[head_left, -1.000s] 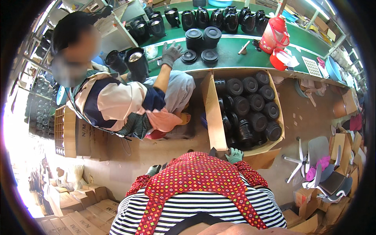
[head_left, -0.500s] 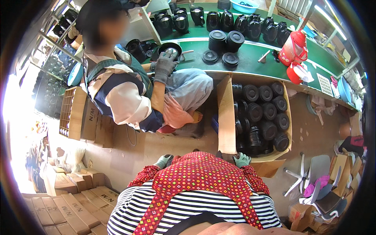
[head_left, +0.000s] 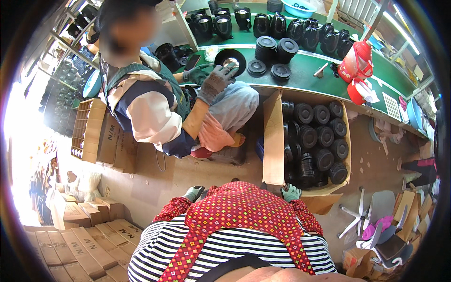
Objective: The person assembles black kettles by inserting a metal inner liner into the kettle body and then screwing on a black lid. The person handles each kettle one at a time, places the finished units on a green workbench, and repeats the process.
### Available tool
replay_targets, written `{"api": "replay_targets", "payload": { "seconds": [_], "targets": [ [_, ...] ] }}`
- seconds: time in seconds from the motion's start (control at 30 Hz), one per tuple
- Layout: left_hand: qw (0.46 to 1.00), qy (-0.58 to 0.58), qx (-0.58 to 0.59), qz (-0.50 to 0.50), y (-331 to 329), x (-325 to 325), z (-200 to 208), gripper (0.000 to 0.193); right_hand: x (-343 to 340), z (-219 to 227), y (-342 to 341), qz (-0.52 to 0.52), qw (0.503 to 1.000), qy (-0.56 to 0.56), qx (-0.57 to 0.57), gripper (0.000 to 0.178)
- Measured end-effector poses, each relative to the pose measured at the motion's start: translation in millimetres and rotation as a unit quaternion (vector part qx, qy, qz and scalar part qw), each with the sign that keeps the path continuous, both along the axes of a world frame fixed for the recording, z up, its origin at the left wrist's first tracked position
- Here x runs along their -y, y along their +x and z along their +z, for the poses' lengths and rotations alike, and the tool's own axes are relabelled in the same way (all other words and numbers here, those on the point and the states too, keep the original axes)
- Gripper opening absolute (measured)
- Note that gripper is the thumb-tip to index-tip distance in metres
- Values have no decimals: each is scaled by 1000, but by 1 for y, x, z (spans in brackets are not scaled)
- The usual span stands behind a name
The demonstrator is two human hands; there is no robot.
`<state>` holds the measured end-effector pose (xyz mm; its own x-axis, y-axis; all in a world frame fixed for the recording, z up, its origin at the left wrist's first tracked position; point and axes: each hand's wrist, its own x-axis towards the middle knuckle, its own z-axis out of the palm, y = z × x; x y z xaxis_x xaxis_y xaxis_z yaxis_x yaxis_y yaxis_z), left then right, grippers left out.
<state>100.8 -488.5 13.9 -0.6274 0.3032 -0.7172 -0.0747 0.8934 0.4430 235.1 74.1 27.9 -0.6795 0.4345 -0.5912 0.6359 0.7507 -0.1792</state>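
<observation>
Flanking the apron (head_left: 244,207), left hand (head_left: 193,193), right hand (head_left: 291,192) beside carton (head_left: 274,141), fingers' closure unclear

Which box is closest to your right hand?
The open box of round black pieces, by the green bench: the right hand is at its near edge; other boxes sit farther away.

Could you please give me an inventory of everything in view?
Bench: two strips, green, across the top
Cardboard box: one, brown, right of centre
Lids: many, black, inside the box
Lid stacks: four, black, on the bench
Jugs: about twelve, black, back of bench
Thermos flask: one, red, right on bench
Basins: at least two, blue, along bench
Swivel chair: at least one, grey, right
Cartons: many, brown, lower left
Co-worker: one, pale-and-navy top, seated left
Vessel: one, black, held by co-worker
Left hand: one, green glove, lower centre
Right hand: one, green glove, at box edge
</observation>
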Motion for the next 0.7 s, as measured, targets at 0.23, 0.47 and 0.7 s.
{"api": "replay_targets", "payload": {
  "seconds": [0.23,0.47,0.7],
  "targets": [
    [988,89,6,126,9,17,-23,45,6,-1,-3,19,1000,-8,0,64],
    [990,123,-54,31,5,16,-20,32,9,-5,0,7,999,23,-48,59],
    [983,165,-4,86,2,31,-26,25,16,4,-2,-28,992,5,-125,62]
  ]
}}
